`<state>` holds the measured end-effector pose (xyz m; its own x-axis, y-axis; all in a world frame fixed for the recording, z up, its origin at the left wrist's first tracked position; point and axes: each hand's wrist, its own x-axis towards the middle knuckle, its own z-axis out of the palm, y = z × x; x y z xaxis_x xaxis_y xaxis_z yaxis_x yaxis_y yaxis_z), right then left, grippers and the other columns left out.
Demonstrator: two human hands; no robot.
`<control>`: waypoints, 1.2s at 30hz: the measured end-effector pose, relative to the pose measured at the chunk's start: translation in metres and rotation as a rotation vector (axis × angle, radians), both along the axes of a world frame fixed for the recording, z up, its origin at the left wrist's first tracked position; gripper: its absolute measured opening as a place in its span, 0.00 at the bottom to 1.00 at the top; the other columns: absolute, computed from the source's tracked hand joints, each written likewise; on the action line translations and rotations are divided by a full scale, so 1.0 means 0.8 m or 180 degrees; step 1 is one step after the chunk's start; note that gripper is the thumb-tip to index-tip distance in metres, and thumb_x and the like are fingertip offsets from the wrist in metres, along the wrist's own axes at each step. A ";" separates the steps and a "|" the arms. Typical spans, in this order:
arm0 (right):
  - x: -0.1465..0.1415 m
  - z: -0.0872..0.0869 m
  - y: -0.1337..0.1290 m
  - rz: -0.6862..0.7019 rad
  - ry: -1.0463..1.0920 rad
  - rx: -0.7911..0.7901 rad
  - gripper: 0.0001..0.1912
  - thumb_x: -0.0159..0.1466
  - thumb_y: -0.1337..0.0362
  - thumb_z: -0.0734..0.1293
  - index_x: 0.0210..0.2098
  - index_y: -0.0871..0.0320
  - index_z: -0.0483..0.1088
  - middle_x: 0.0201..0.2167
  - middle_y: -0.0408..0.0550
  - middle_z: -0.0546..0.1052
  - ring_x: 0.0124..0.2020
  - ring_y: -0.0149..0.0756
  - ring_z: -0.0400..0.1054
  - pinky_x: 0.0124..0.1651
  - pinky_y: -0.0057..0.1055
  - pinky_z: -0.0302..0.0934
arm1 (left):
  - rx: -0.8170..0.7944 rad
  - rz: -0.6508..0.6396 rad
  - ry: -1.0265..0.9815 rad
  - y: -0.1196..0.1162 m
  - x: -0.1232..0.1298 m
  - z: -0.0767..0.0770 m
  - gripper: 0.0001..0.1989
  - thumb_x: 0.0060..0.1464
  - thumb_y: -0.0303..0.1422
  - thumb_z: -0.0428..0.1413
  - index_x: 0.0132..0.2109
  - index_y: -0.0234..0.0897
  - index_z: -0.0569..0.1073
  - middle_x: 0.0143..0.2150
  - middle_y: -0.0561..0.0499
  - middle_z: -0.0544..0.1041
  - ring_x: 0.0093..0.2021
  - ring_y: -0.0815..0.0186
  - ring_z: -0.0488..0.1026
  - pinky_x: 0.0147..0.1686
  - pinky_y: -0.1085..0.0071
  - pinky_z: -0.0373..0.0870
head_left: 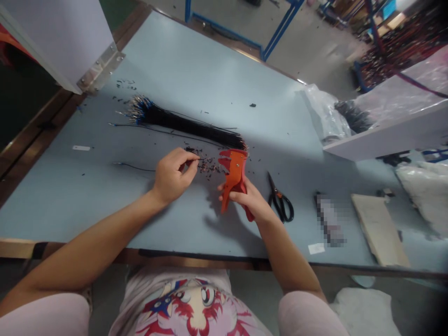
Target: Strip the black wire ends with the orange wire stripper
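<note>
My left hand (176,173) pinches a thin black wire (138,167). One end of it trails left to a metal terminal, while the other pokes just past my fingertips. Fingers of my right hand (250,198) wrap the handles of an orange-red wire stripper (235,169), whose jaws face left toward the wire with a gap between them. Short black insulation scraps (209,167) and copper bits lie between my hands. Behind them rests a thick bundle of black wires (189,125) with blue-sleeved terminals at its left end. A single loose wire runs along the bundle's near side.
Black-handled scissors (282,200) lie right of my right hand. Farther right are a blurred-out object (329,219), a white paper slip (316,248) and a beige board (380,228). A white panel (59,37) stands at the left; plastic bags (325,112) sit at the right.
</note>
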<state>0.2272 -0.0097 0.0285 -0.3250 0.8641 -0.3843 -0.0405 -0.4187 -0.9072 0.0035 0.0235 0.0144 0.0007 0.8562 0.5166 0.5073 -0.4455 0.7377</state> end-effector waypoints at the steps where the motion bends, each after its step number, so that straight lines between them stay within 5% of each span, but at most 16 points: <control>1: 0.002 0.004 0.000 0.0160 0.0190 -0.0012 0.25 0.53 0.65 0.72 0.48 0.57 0.60 0.44 0.54 0.73 0.37 0.42 0.74 0.39 0.41 0.69 | -0.0002 -0.0003 -0.0003 0.000 0.000 0.000 0.04 0.53 0.28 0.55 0.34 0.36 0.74 0.28 0.53 0.72 0.26 0.72 0.65 0.27 0.74 0.61; 7: 0.000 0.004 -0.001 0.0334 0.0879 -0.0036 0.31 0.54 0.63 0.71 0.55 0.51 0.59 0.50 0.53 0.71 0.45 0.44 0.71 0.51 0.47 0.62 | 0.0093 0.0056 -0.0001 -0.001 -0.002 0.001 0.03 0.53 0.28 0.55 0.34 0.37 0.74 0.27 0.53 0.71 0.26 0.72 0.64 0.28 0.73 0.62; 15: -0.003 -0.012 0.004 0.0123 0.1108 -0.0035 0.34 0.50 0.48 0.71 0.53 0.54 0.63 0.44 0.52 0.70 0.41 0.42 0.69 0.50 0.49 0.63 | 0.0250 0.0134 0.0000 -0.002 -0.003 0.005 0.04 0.54 0.28 0.54 0.35 0.38 0.74 0.27 0.53 0.71 0.27 0.72 0.64 0.28 0.73 0.63; 25: -0.021 -0.035 0.036 0.0167 0.1081 -0.0332 0.23 0.52 0.62 0.71 0.46 0.57 0.65 0.41 0.49 0.72 0.40 0.39 0.71 0.51 0.45 0.64 | 0.0270 0.0113 -0.0019 0.001 -0.004 0.001 0.04 0.54 0.28 0.54 0.34 0.37 0.74 0.27 0.53 0.71 0.26 0.72 0.64 0.28 0.73 0.63; 31: -0.037 -0.017 0.065 0.0040 0.1036 0.0102 0.26 0.49 0.59 0.73 0.46 0.55 0.66 0.40 0.49 0.74 0.42 0.43 0.71 0.50 0.44 0.64 | 0.0276 0.0180 0.0016 0.004 -0.008 0.001 0.03 0.53 0.29 0.55 0.35 0.38 0.74 0.28 0.53 0.72 0.27 0.72 0.64 0.28 0.73 0.63; 36: -0.016 -0.004 0.030 0.0225 0.1064 -0.0020 0.29 0.51 0.58 0.72 0.50 0.50 0.63 0.45 0.49 0.71 0.41 0.42 0.71 0.46 0.47 0.66 | 0.0274 0.0243 -0.0046 0.004 -0.006 0.003 0.04 0.54 0.28 0.54 0.34 0.38 0.74 0.27 0.53 0.71 0.26 0.72 0.64 0.28 0.73 0.63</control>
